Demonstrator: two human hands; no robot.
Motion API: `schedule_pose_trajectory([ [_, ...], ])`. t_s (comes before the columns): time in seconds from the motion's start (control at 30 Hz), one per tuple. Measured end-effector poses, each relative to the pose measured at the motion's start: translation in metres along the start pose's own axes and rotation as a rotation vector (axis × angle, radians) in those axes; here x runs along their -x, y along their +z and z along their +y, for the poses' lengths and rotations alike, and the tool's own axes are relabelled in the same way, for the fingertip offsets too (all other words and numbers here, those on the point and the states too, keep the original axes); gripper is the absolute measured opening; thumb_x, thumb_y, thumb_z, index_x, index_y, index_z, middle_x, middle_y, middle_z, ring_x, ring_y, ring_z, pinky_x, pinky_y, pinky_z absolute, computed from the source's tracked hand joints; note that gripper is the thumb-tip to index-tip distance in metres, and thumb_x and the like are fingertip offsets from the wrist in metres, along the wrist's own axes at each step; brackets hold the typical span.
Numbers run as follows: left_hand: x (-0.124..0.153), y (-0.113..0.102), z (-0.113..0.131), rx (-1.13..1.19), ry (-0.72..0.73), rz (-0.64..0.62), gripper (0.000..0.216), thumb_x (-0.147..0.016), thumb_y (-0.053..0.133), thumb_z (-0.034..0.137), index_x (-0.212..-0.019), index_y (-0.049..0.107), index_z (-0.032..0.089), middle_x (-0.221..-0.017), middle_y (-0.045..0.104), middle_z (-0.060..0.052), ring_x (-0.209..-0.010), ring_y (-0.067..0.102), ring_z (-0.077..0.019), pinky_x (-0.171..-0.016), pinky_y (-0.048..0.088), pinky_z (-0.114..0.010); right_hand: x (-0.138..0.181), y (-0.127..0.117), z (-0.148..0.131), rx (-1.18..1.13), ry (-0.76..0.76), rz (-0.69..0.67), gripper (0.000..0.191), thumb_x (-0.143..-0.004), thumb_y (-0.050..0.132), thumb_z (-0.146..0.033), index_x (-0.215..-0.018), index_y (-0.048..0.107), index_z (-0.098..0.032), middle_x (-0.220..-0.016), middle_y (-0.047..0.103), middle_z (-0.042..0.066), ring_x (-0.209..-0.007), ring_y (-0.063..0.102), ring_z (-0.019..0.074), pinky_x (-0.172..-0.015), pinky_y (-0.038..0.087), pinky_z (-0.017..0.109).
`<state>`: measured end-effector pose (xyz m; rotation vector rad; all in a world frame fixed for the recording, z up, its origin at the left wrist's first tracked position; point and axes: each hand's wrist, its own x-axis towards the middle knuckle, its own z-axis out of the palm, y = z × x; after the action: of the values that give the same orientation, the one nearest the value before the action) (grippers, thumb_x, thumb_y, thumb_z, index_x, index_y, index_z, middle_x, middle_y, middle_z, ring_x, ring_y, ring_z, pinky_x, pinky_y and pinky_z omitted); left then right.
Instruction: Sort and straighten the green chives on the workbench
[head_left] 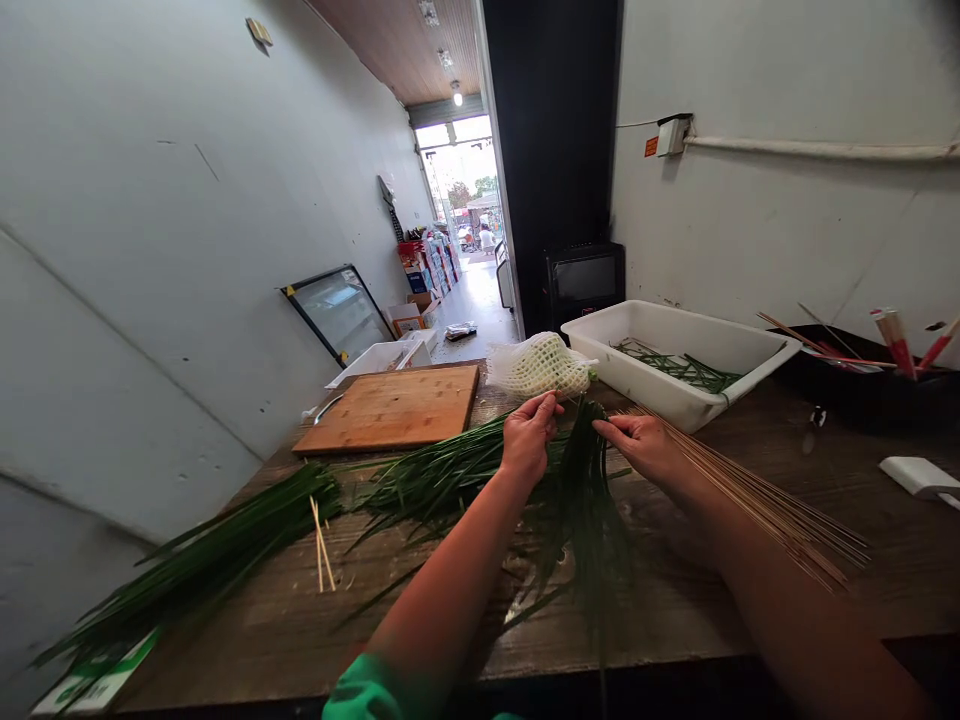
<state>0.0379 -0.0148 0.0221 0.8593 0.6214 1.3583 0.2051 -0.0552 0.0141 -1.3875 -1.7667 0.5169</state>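
Here we are at one broad brown table (262, 645), and filling its far right is one white tub (637, 385) with loose green leaf strips inside, while one wooden board (390, 405) lies flat at the far left. One black tray (855, 400) sits by the right wall. Now the leaves, three bunches in all: the left bunch (217, 545) sprawls toward the near left corner, the middle bunch (442, 470) stretches behind the left forearm, and the hanging bunch (589, 480) is the one in hand. It's right between the two sets of fingertips, its long axis dropping from its gathered top toward the near table edge, and the right hand (637, 440) is the closer, thumb and fingers closed on that top end. Under the right forearm fans one sheaf of thin sticks (757, 490), too many to count, and just beyond the fingers rests one netted bundle (540, 368) (white foam mesh, contents mostly hidden). The left hand (531, 430) is just beside the leaves, fingertips drawn together; whether something slim sits in that pinch, I can't tell. Smallest of all, short pale sticks (325, 552), two that I make out, lie near the left bunch.
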Motion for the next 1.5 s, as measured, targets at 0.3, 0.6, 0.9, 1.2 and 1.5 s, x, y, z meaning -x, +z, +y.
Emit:
schedule_pose_trajectory([
  [0.3, 0.002, 0.002, 0.003, -0.040, 0.000, 0.013, 0.039, -0.055, 0.080, 0.033, -0.084, 0.068, 0.009, -0.060, 0.057, 0.002, -0.042, 0.030, 0.0002, -0.041, 0.017, -0.018, 0.001, 0.000, -0.002, 0.015, 0.010, 0.001, 0.049, -0.082, 0.042, -0.056, -0.053, 0.045, -0.017, -0.056, 0.032, -0.004, -0.055, 0.033, 0.0103, -0.052, 0.026, 0.024],
  [0.6, 0.000, -0.002, 0.001, -0.156, 0.058, 0.029, 0.037, -0.058, 0.078, 0.034, -0.086, 0.071, 0.011, -0.061, 0.060, 0.001, -0.045, 0.035, -0.0021, -0.043, 0.021, -0.018, 0.001, -0.001, -0.005, 0.036, 0.016, 0.025, 0.053, -0.081, 0.043, -0.060, -0.054, 0.055, -0.017, -0.051, 0.037, -0.003, -0.054, 0.038, 0.0122, -0.051, 0.028, 0.025],
  [0.9, -0.001, -0.008, -0.004, -0.446, 0.238, 0.001, 0.018, -0.070, 0.069, 0.026, -0.084, 0.074, 0.016, -0.074, 0.070, -0.004, -0.068, 0.059, -0.0125, -0.069, 0.045, -0.026, 0.001, -0.001, -0.004, 0.009, 0.008, 0.008, 0.052, -0.080, 0.044, -0.061, -0.057, 0.058, -0.016, -0.051, 0.040, -0.002, -0.056, 0.040, 0.0131, -0.052, 0.030, 0.025],
  [1.2, -0.005, -0.022, 0.011, -0.965, 0.492, -0.180, 0.019, -0.084, 0.056, 0.023, -0.093, 0.073, 0.022, -0.097, 0.069, -0.006, -0.093, 0.060, -0.0169, -0.088, 0.043, -0.029, 0.000, -0.006, -0.003, -0.036, 0.055, 0.030, 0.055, -0.078, 0.044, -0.066, -0.054, 0.050, -0.017, -0.052, 0.037, -0.002, -0.054, 0.036, 0.0116, -0.050, 0.027, 0.024],
  [1.5, -0.006, -0.047, 0.000, -1.801, 0.282, -0.327, 0.014, -0.077, 0.062, 0.022, -0.084, 0.074, 0.021, -0.091, 0.065, -0.010, -0.098, 0.053, -0.0270, -0.088, 0.031, -0.042, -0.003, -0.008, 0.007, -0.039, 0.108, 0.051, 0.054, -0.077, 0.046, -0.068, -0.054, 0.039, -0.020, -0.053, 0.022, -0.005, -0.052, 0.024, 0.0097, -0.047, 0.020, 0.025],
])
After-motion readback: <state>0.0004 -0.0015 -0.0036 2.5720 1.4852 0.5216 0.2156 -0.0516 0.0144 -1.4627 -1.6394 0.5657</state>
